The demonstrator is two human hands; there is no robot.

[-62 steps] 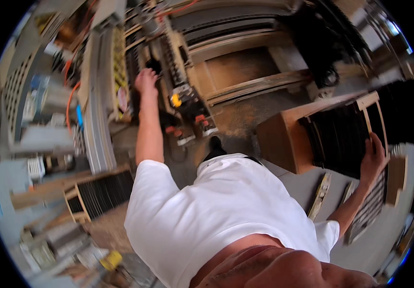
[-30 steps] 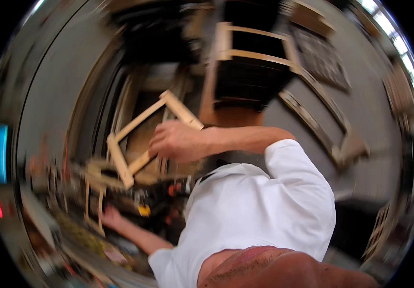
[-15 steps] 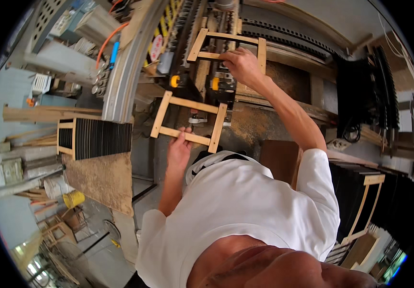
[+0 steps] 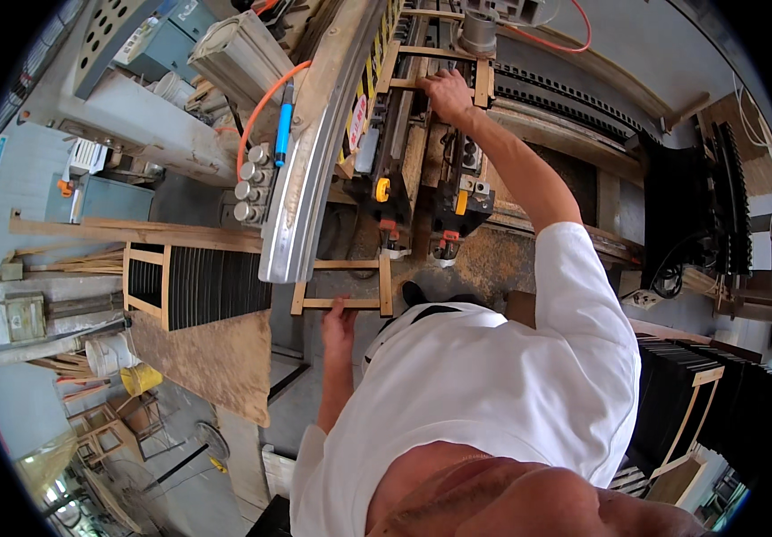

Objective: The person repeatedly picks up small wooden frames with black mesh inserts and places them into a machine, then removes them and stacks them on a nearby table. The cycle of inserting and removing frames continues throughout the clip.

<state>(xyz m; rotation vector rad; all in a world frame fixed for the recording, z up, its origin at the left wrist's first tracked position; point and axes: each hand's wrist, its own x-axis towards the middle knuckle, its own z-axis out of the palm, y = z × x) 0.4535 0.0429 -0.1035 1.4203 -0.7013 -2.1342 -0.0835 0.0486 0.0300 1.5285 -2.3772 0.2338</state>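
Note:
My left hand grips the near rail of a rectangular wooden frame, fingers closed round the light wood. That frame hangs level in front of the machine, its far left corner hidden behind a metal beam. Farther off, my right arm is stretched out over the machine. There my right hand is closed on the near rail of a second wooden frame, which lies across the machine's rails beside a grey cylinder.
On the left, a row of dark-railed frames stands on a dusty board. More frames are stacked at right. A metal beam with round knobs juts toward me. Yellow knobs sit on the machine's near end.
The right hand has moved its frame farther along the rails, toward the grey cylinder. My left hand has carried its frame left and nearer me, away from the machine's end. The view has shifted.

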